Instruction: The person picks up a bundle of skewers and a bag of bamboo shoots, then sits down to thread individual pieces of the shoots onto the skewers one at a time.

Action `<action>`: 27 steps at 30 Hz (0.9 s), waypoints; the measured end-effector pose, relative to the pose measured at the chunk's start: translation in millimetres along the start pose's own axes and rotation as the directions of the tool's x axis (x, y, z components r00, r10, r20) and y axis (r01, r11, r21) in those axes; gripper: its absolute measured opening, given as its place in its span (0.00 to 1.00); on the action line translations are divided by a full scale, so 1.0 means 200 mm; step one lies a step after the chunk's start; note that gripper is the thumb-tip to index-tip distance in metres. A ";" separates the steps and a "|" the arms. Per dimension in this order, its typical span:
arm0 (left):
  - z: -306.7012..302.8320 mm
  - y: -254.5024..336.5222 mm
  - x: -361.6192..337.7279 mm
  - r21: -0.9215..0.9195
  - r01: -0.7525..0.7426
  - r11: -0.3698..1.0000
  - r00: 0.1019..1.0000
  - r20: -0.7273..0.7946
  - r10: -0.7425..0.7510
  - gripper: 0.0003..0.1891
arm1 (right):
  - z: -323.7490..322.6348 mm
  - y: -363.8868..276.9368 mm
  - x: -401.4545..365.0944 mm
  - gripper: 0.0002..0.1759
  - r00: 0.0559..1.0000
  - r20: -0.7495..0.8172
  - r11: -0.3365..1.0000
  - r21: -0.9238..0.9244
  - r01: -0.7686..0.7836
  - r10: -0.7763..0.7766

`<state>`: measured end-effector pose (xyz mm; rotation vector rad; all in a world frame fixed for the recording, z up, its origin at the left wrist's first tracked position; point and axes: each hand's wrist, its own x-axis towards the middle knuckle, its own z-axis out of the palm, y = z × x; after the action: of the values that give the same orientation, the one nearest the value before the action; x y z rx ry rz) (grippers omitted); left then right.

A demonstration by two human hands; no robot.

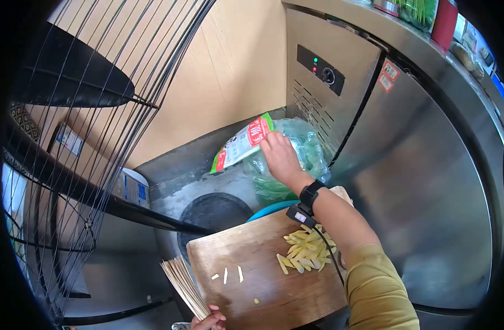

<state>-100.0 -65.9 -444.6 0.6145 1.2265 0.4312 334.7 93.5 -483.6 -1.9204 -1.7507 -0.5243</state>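
Note:
My left hand (209, 319) is closed around a bundle of thin wooden skewers (183, 283) at the lower edge of the view. With my arm stretched forward, my right hand (283, 157) grips the edge of a white, green and red printed plastic packet (242, 144). Below the packet and my right hand is a translucent green plastic bag (304, 146); its contents are hard to make out. A wooden cutting board (252, 297) lies before me, with a pile of yellow cut strips (307, 250) at its right and a few pale pieces (240, 274) at its left.
A black wire-guarded floor fan (87, 137) stands on the left, its round base (216, 212) behind the board. Stainless steel cabinet doors (417, 192) line the right side. Part of a blue basin rim (271, 209) shows behind the board.

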 end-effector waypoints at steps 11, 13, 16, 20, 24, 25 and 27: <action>0.00 0.01 0.00 0.038 0.013 0.999 0.999 -0.034 -0.012 0.13 | 0.32 0.23 -0.20 0.17 0.735 0.641 0.959 -0.008 -0.282 0.221; 0.02 0.03 -0.01 0.046 0.010 0.999 0.999 -0.038 -0.008 0.14 | 0.25 0.22 -0.19 0.15 0.745 0.627 0.950 0.027 -0.311 0.226; 0.02 0.03 -0.01 0.041 -0.003 0.999 1.000 -0.004 0.003 0.14 | 0.15 0.19 -0.18 0.13 0.728 0.644 0.958 -0.026 -0.287 0.236; -0.01 -0.04 0.01 -0.014 -0.003 1.000 1.000 0.006 0.003 0.12 | -0.09 0.06 -0.29 0.10 0.883 0.468 0.953 0.247 -0.174 0.040; -0.03 -0.08 0.02 -0.077 -0.003 0.997 0.994 0.105 0.011 0.11 | -0.56 -0.28 -0.41 0.06 0.833 0.535 0.827 0.527 -0.196 -0.143; -0.03 -0.09 0.01 -0.095 0.003 0.995 0.992 0.129 0.009 0.11 | -0.67 -0.39 -0.47 0.05 0.786 0.590 0.789 0.566 -0.238 -0.186; -0.05 -0.11 0.03 -0.110 0.007 0.994 0.981 0.191 0.014 0.10 | -0.80 -0.59 -0.67 0.05 0.758 0.596 0.426 0.778 -0.462 -0.266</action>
<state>-108.8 -77.2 -465.3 0.5502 1.0114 0.4297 210.0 -100.8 -420.1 -1.3432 -1.6413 1.1593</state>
